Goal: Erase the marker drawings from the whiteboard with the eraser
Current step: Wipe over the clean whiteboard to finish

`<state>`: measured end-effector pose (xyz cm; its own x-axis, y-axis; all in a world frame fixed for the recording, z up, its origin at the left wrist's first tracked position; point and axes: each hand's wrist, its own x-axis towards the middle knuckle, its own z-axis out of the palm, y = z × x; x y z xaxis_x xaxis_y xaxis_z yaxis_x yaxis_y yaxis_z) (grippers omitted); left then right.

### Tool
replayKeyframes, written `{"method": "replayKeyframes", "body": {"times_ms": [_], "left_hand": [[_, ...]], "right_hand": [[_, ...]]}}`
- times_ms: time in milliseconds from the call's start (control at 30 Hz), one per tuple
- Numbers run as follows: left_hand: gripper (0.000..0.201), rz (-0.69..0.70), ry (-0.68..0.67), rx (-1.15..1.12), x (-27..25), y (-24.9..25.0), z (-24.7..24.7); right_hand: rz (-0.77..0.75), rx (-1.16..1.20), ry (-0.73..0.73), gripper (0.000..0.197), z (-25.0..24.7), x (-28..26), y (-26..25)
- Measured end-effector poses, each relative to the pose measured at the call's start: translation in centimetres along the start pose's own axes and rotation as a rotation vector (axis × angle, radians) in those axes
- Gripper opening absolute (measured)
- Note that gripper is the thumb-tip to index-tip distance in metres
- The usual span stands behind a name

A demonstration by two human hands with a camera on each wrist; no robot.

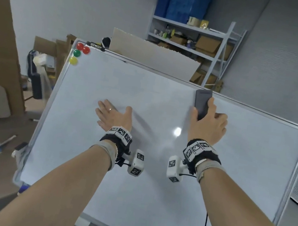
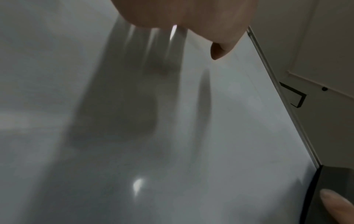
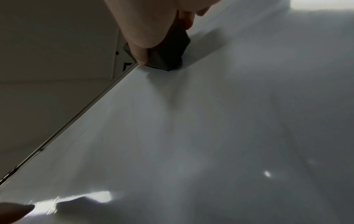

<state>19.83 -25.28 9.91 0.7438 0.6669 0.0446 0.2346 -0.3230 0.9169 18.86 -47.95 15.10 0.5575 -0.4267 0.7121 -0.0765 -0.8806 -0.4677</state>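
On the near half of the whiteboard (image 1: 130, 198) no marker drawing shows. Further up, the left hand (image 1: 113, 115) lies flat, fingers straight, bracing the surface. Beyond it the right hand (image 1: 209, 125) pinches the dark eraser (image 1: 202, 102) against the top edge. The wiping looks almost finished; perhaps only that last strip remains.

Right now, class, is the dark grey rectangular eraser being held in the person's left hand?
No, the right hand grips the dark grey rectangular eraser near the whiteboard's top edge, while the left hand rests flat on the white board.
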Motion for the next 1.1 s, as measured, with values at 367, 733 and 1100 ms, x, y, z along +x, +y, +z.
{"method": "replayKeyframes", "body": {"times_ms": [367, 733, 1100], "left_hand": [[0.079, -0.006, 0.047, 0.062, 1.3, -0.8, -0.4], [0.085, 0.093, 0.041, 0.061, -8.3, 5.4, 6.7], [0.081, 0.092, 0.123, 0.024, -8.5, 4.5, 7.3]], "right_hand": [[-0.421, -0.048, -0.181, 0.059, 1.4, -1.7, -5.3], [0.229, -0.106, -0.016, 0.060, -6.6, 1.9, 11.9], [0.203, -0.036, 0.015, 0.060, -6.2, 1.1, 11.9]]}}
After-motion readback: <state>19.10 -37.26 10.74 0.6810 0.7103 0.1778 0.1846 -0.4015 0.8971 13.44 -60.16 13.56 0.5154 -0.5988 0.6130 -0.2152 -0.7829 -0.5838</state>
